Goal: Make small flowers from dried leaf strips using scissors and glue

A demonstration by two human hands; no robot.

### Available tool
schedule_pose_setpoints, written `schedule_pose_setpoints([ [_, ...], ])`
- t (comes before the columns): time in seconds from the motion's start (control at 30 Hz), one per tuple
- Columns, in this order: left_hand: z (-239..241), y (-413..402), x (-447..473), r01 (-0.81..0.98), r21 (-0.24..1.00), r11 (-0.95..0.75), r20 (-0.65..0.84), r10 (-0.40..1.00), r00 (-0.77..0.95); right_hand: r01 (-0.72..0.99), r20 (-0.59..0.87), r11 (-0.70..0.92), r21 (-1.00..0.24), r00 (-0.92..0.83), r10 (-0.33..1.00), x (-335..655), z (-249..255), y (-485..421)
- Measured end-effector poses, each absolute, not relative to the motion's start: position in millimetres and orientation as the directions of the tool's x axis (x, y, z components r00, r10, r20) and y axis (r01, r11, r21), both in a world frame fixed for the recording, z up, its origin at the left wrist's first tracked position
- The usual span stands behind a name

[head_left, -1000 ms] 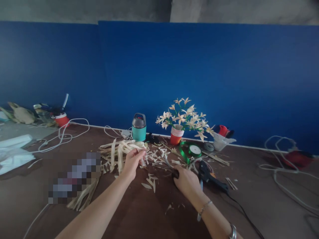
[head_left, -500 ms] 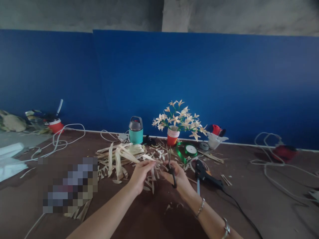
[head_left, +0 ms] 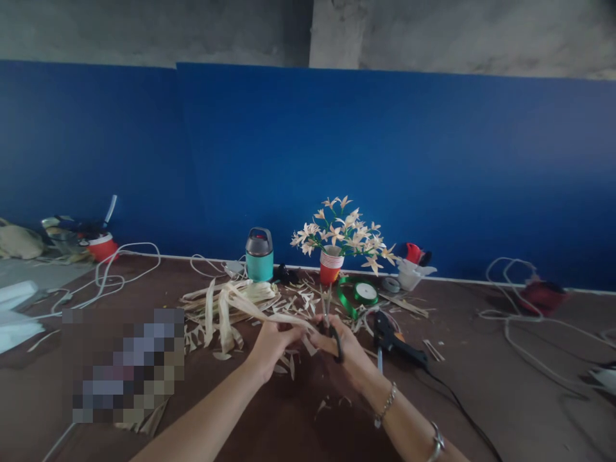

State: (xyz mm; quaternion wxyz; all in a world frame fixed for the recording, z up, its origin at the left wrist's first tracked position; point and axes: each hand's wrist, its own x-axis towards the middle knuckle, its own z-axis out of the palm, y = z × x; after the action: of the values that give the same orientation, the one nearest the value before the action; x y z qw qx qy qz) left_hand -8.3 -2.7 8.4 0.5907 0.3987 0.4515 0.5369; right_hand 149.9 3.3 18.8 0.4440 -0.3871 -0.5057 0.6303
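A pale strip of dried husk (head_left: 283, 317) runs between my two hands above the table. My left hand (head_left: 273, 343) pinches it, thumb on top. Black-handled scissors (head_left: 333, 340) are in my right hand (head_left: 347, 346), with the blades pointing up and away from me and slightly apart. The fingers of that hand are also at the strip's right end; whether they grip it is hard to see. Behind my left hand lies a pile of dried husks (head_left: 235, 301). Small cut husk pieces (head_left: 308, 298) are scattered beyond my hands.
A paper cup (head_left: 331, 269) holds husk flowers (head_left: 353, 231) at the back. Right of it are green ribbon (head_left: 366, 293), a white container (head_left: 411, 276) and a black glue gun (head_left: 399, 343) with a cord. A teal jar (head_left: 260, 256) stands left. White cables (head_left: 510, 321) lie at both sides.
The husk strip now lies more visibly across the gap between my hands, and my left hand has tilted with its thumb turned down toward the right. The scissors stay in my right hand.
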Motion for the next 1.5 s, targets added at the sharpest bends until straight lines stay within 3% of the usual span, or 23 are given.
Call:
schedule_pose_setpoints([
  [0.3, 9.5, -4.5, -5.5, -0.139, 0.980, 0.141, -0.121, 0.982, 0.144, -0.235, -0.057, -0.133, -0.963, -0.305, 0.951, 142.7, 15.2, 3.0],
  [0.57, 12.8, -7.2, -8.5, -0.265, 0.951, 0.159, -0.089, 0.962, 0.258, -0.322, -0.061, -0.178, -0.930, -0.342, 0.938, 147.6, 10.7, 5.6],
  [0.73, 15.0, -8.7, -6.6, -0.271, 0.935, 0.227, -0.165, 0.958, 0.234, -0.339, -0.062, -0.174, -0.925, -0.318, 0.946, 147.8, 9.6, 6.1],
  [0.93, 11.1, -8.2, -4.8, -0.301, 0.937, 0.176, -0.108, 0.967, 0.229, -0.396, -0.060, -0.210, -0.894, -0.358, 0.932, 147.4, 8.4, 6.2],
  [1.13, 13.9, -1.8, -13.3, -0.348, 0.932, 0.100, -0.083, 0.995, 0.062, -0.161, -0.123, -0.183, -0.970, -0.324, 0.938, 152.6, 14.2, 8.0],
  [1.3, 14.3, 10.0, -27.8, -0.512, 0.859, -0.012, -0.089, 0.981, -0.172, 0.076, -0.228, -0.219, -0.973, -0.476, 0.849, 159.6, 20.4, 6.9],
  [1.5, 14.4, 11.9, -29.3, -0.566, 0.824, -0.001, -0.112, 0.980, -0.164, 0.162, -0.256, -0.199, -0.966, -0.540, 0.802, 155.1, 20.9, 1.4],
])
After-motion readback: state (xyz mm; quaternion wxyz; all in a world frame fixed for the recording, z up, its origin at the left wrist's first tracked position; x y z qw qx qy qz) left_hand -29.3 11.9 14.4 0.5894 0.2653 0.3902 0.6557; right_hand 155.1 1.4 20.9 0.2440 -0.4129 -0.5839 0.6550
